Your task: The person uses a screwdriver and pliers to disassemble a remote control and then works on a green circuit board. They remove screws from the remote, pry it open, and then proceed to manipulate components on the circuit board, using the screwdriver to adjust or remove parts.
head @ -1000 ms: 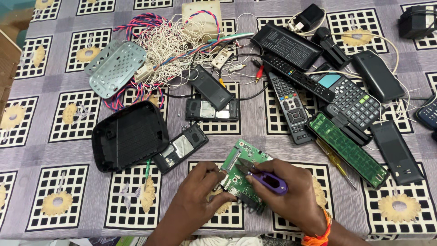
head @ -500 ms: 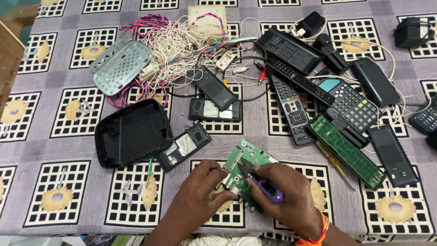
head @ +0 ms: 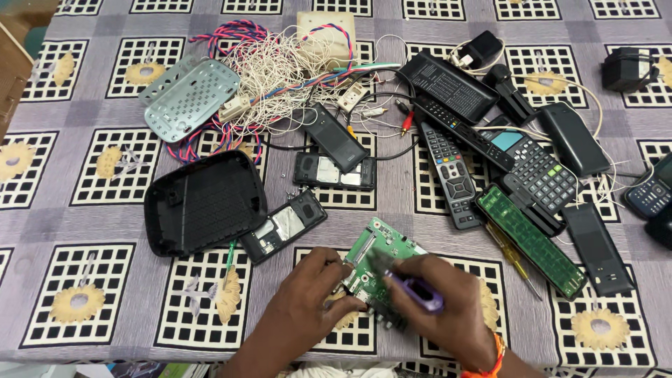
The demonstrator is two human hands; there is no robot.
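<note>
A: Where's the board (head: 381, 260)?

B: Low on the table (head: 105, 224), about 6 o'clock, lying flat on the patterned cloth between the two hands.

A: What's the left hand (head: 308, 294) doing?

B: It grips the board's near-left edge, fingers curled round it, thumb on top.

A: And the right hand (head: 441, 308)?

B: Closed round a purple-handled screwdriver (head: 413, 287). The tip points to 10 o'clock and sits on the board's top face. I cannot tell exactly what it touches there.

A: What lies closest?

B: An opened phone (head: 283, 225) just beside the board at 10 o'clock. Past it, at 9 o'clock, a black cover (head: 203, 201), hollow side up. At 3 o'clock, a long green strip board (head: 530, 240), with a yellow-handled screwdriver (head: 511, 255) next to it.

A: Farther up?

B: At 12 o'clock, a tangle of wires (head: 280, 70), white, pink and blue, with a grey perforated plate (head: 187, 96) to its left. At 1 o'clock, several remotes (head: 451, 171) and a calculator (head: 535, 168) crowd together, some overlapping. A black adapter (head: 626, 68) sits well apart at 2 o'clock.
</note>
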